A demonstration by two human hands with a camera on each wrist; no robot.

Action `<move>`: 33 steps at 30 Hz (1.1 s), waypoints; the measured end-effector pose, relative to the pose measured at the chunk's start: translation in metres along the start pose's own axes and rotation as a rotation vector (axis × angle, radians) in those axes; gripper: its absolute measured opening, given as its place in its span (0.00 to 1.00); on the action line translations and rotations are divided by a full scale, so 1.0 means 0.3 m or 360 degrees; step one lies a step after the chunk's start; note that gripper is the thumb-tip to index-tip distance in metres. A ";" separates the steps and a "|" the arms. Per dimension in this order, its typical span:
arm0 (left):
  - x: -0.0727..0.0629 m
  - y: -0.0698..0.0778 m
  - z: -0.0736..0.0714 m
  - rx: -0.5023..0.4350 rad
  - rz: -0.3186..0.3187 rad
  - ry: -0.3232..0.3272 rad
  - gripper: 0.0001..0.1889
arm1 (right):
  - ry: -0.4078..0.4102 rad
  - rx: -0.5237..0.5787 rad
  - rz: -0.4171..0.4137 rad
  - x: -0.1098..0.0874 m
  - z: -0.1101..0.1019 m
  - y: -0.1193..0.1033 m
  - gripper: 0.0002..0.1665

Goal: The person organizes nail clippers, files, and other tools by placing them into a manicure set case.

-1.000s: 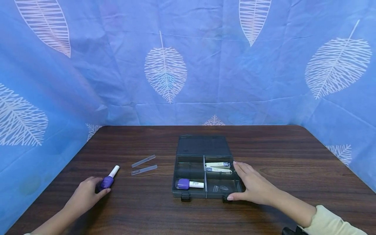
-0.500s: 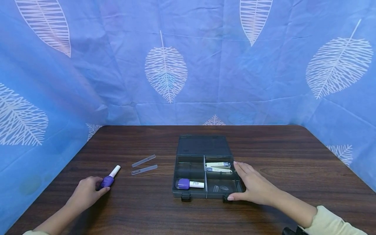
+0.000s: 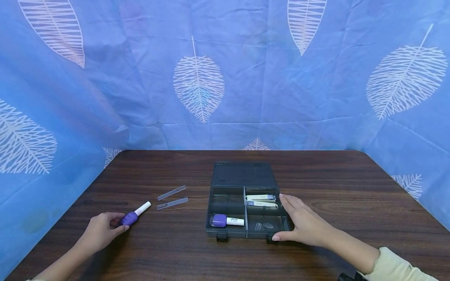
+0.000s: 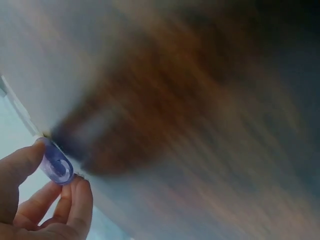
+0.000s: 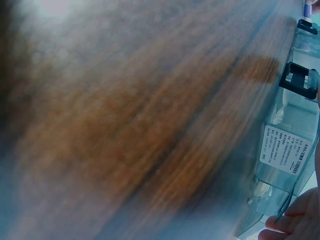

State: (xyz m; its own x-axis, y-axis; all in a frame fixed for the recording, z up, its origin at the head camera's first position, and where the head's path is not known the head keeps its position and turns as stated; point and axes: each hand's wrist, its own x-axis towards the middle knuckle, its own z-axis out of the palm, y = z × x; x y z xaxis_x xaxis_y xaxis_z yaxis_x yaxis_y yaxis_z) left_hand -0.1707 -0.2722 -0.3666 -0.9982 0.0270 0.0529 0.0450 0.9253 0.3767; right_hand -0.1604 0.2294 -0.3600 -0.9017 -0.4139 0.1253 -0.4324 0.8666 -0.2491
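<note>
My left hand (image 3: pixel 99 233) pinches a purple nail polish bottle (image 3: pixel 129 219) by its base, its white cap pointing up and right. The bottle's round bottom also shows between thumb and fingers in the left wrist view. My right hand (image 3: pixel 305 222) rests against the right side of a dark see-through divided box (image 3: pixel 228 234), thumb at the front latch, fingers spread along the edge. Its lid stands open at the back. Inside, a second purple polish bottle (image 3: pixel 220 220) lies front left, two pale nail clippers (image 3: pixel 260 197) lie back right, and small clear pieces (image 3: pixel 268 225) sit front right.
Two clear flat strips (image 3: pixel 172 203) lie on the brown wooden table (image 3: pixel 183 253) between the left hand and the box. A blue leaf-print cloth (image 3: pixel 242 86) hangs behind and beside the table. Something black (image 3: pixel 346 277) sits below the right sleeve.
My left hand has tilted the polish bottle, so its cap now points farther right and lower. The right hand and the box have not visibly moved.
</note>
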 end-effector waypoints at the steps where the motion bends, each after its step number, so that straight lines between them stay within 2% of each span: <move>1: -0.002 0.002 0.000 -0.0017 0.0004 0.0006 0.20 | 0.0001 0.0001 -0.0002 0.000 0.000 0.000 0.67; 7: -0.011 0.011 -0.002 -0.0123 0.0056 0.0065 0.19 | 0.0005 0.0007 -0.0001 -0.001 0.000 -0.001 0.67; 19: -0.016 0.042 0.005 -0.0212 0.0190 0.0240 0.17 | -0.0001 0.0002 0.0008 0.000 -0.001 -0.004 0.67; 33: -0.022 0.120 0.009 -0.0367 0.0315 0.0275 0.16 | 0.0028 -0.0001 0.0002 -0.001 0.001 -0.005 0.67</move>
State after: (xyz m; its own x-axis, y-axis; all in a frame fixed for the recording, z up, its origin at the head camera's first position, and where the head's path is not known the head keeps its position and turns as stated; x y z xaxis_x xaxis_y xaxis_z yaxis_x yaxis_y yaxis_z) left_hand -0.1628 -0.2381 -0.3558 -0.9489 0.1145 0.2941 0.2641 0.7981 0.5416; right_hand -0.1595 0.2280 -0.3600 -0.9020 -0.4078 0.1416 -0.4311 0.8673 -0.2488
